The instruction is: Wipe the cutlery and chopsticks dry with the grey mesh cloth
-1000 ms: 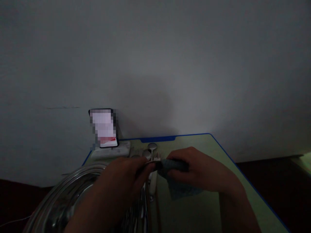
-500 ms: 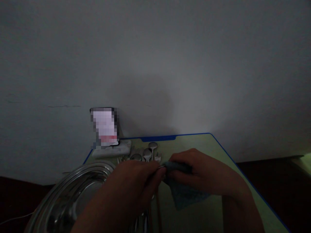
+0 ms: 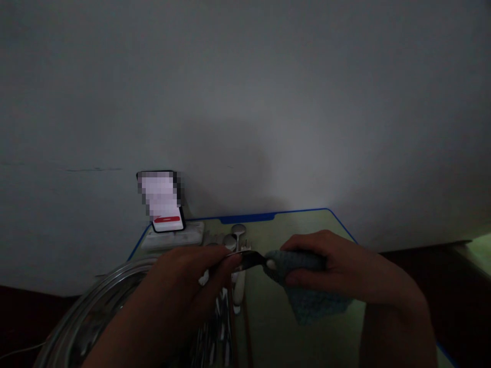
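Observation:
Between the thumb and fingers of my left hand (image 3: 192, 276) is the head end of a metal fork (image 3: 251, 259), held level above the table. Its tips are partly hidden by those fingers. My right hand (image 3: 326, 263) is closed round a blue-grey cloth (image 3: 318, 304), which wraps the fork's handle; a lower corner of the cloth hangs down. Just beyond my left hand lie spoons (image 3: 238, 230) and another fork (image 3: 246, 245) on the table. More metal cutlery (image 3: 213, 332) and a pair of brown chopsticks (image 3: 248, 327) lie below my hands.
A large shiny metal bowl (image 3: 88, 306) stands at the left, partly behind my left forearm. A lit phone (image 3: 169, 225) leans on the wall above a white block (image 3: 192, 234). The pale table (image 3: 299, 225) has a blue edge and meets the grey wall (image 3: 245, 102).
My right hand and the cloth have moved right, away from my left hand, which has shifted slightly left. More of the fork's neck now shows between them.

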Action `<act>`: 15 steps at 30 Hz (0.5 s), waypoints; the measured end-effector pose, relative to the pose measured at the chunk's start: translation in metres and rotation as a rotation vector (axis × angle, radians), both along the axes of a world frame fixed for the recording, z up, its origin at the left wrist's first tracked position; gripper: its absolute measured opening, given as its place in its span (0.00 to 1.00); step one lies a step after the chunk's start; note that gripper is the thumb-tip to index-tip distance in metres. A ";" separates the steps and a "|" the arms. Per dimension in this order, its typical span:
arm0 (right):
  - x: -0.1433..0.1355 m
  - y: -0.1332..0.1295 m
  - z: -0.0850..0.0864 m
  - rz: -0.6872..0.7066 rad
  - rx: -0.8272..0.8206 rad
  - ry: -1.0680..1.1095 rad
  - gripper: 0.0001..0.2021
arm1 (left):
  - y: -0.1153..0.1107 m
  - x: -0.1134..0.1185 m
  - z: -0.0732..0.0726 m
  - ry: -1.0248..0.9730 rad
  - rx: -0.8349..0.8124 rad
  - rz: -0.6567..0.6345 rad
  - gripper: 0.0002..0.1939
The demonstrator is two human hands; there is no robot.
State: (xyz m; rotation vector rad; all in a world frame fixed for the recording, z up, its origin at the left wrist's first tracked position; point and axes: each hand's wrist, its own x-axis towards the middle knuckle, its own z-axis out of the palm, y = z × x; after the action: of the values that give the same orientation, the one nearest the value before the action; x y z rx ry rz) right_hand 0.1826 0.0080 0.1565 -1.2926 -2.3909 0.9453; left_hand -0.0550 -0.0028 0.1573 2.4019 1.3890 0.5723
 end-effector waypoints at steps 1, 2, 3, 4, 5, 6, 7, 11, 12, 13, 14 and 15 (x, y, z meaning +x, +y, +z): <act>0.000 0.000 0.000 -0.006 0.006 0.001 0.14 | 0.001 0.000 -0.001 -0.014 0.006 0.005 0.15; 0.001 0.000 0.000 -0.012 0.013 0.001 0.15 | 0.001 0.000 -0.003 -0.035 0.019 0.015 0.13; 0.001 -0.001 0.000 -0.016 0.019 0.001 0.15 | 0.003 -0.001 -0.004 -0.062 0.043 0.029 0.10; 0.002 -0.001 -0.001 -0.017 0.024 0.004 0.16 | 0.004 -0.001 -0.006 -0.092 0.075 0.046 0.08; 0.003 -0.001 -0.001 -0.019 0.029 0.009 0.16 | 0.005 -0.002 -0.007 -0.123 0.114 0.056 0.09; 0.004 0.000 -0.001 -0.022 0.038 0.018 0.16 | 0.006 -0.003 -0.008 -0.149 0.156 0.060 0.11; 0.005 0.000 -0.002 -0.025 0.048 0.030 0.16 | 0.007 -0.004 -0.009 -0.166 0.194 0.054 0.13; 0.007 0.000 -0.003 -0.044 0.077 0.059 0.16 | 0.007 -0.007 -0.008 -0.169 0.291 -0.005 0.14; 0.008 0.000 -0.003 -0.042 0.073 0.063 0.16 | 0.007 -0.008 -0.007 -0.169 0.313 -0.016 0.14; 0.008 0.000 -0.003 -0.039 0.068 0.069 0.16 | 0.007 -0.008 -0.007 -0.170 0.337 -0.025 0.13; 0.009 0.000 -0.003 -0.034 0.056 0.077 0.16 | 0.006 -0.007 -0.006 -0.173 0.360 -0.035 0.13; 0.009 0.001 -0.003 -0.027 0.036 0.085 0.15 | 0.006 -0.007 -0.006 -0.177 0.382 -0.044 0.13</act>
State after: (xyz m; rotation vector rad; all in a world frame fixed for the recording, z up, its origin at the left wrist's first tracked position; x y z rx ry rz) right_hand 0.1913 0.0085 0.1537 -1.2434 -2.3099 0.9260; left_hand -0.0624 0.0035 0.1515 2.5801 1.2398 1.0963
